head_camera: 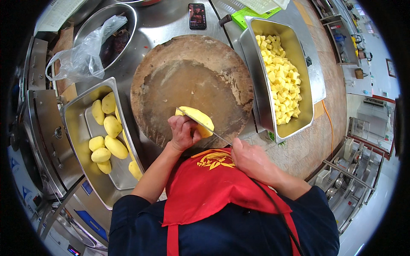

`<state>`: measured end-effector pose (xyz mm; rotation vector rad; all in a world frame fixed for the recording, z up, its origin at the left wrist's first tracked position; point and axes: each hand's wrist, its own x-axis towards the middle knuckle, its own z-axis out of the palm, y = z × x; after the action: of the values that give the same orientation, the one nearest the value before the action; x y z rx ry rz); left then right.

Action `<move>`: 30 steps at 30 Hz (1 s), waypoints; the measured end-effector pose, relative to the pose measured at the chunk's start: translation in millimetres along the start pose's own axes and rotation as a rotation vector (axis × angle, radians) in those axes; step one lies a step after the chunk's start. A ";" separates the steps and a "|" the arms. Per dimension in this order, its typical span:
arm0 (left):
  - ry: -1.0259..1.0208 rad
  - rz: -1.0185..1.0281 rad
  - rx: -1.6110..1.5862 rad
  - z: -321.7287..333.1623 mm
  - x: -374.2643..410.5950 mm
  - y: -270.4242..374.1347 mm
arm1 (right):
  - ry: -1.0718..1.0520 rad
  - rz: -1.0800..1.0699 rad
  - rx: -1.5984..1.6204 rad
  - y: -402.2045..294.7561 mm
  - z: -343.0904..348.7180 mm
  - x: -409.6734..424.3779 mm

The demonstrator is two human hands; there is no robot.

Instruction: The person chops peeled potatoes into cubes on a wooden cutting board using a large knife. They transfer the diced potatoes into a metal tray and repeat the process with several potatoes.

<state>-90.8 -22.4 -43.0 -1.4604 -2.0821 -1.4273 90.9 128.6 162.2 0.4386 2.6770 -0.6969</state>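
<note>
A peeled potato [195, 114] lies near the front edge of a round wooden chopping block [192, 76]. My left hand [184, 131] grips it from the near left side, fingers bent beside the blade. My right hand [250, 156] is closed on the handle of a knife [205, 125], whose blade runs across the potato; how deep it is in the flesh I cannot tell. On the left, whole peeled potatoes [116, 147] lie in a steel pan [72, 128]. A deep steel pan [307, 105] on the right holds many potato cubes [283, 84].
A phone [197, 16] lies beyond the block. At the back left, a steel bowl [133, 38] holds dark purple vegetables [120, 41], with a clear plastic bag [85, 54] over its rim. Behind the right pan are a green board [238, 17] and a dark handle [225, 20].
</note>
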 end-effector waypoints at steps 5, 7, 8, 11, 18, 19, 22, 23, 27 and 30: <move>0.003 -0.020 0.013 0.2 -2.6 1.2 | -0.030 0.020 -0.059 -2.5 5.7 8.1; 0.004 -0.026 0.045 4.7 -3.1 -4.1 | 0.020 -0.010 -0.052 2.2 19.9 27.6; -0.009 -0.026 0.052 2.3 -8.4 0.0 | 0.074 -0.029 -0.018 9.3 48.4 51.1; -0.037 0.032 0.009 -0.9 5.8 -1.0 | 0.144 -0.006 -0.041 26.7 73.6 72.9; 0.043 -0.040 0.018 -24.0 27.2 22.7 | 0.137 -0.076 -0.054 19.0 39.7 67.1; 0.047 -0.038 0.039 -30.4 24.2 29.2 | 0.140 -0.088 -0.076 13.2 31.6 59.9; 0.014 -0.063 0.084 -37.5 8.0 40.4 | 0.186 -0.099 -0.016 13.8 48.1 65.3; -0.015 -0.070 0.110 -31.2 0.5 39.7 | 0.203 -0.119 0.000 18.4 60.1 72.4; -0.079 -0.068 0.145 -23.8 -6.2 33.6 | 0.096 -0.141 -0.031 22.4 73.2 100.8; -0.100 -0.045 0.129 -27.9 3.5 28.3 | 0.030 -0.104 -0.019 27.5 63.0 98.6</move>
<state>-78.4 -41.8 -10.4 -1.4710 -2.2352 -1.2322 28.4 139.5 60.1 0.3100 2.7487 -0.6990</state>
